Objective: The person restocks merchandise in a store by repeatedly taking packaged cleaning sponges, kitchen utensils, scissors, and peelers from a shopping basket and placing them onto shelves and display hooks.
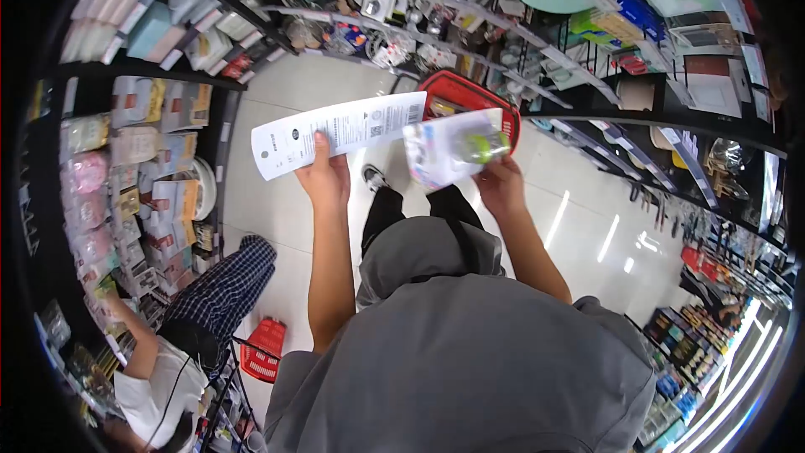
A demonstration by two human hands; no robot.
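My left hand point(324, 178) grips a long white printed card point(335, 130), its thumb lying over the near edge. The card carries small text, a barcode and a square code, and has a round hole at its left end. In my right hand point(501, 189) is a blister pack point(453, 149) with a bright green item behind clear plastic, held by its lower right corner and somewhat blurred. The two packages nearly meet in front of me. Just beyond them, partly hidden, stands a red shopping basket point(457, 82) with some goods inside.
Crowded shelves point(402, 0) curve across the front and right. At the left, a rack of hanging packs point(142, 176) stands beside another person point(159, 377), who reaches toward it. A second red basket point(264, 348) is on the tiled floor point(579, 218) behind me to the left.
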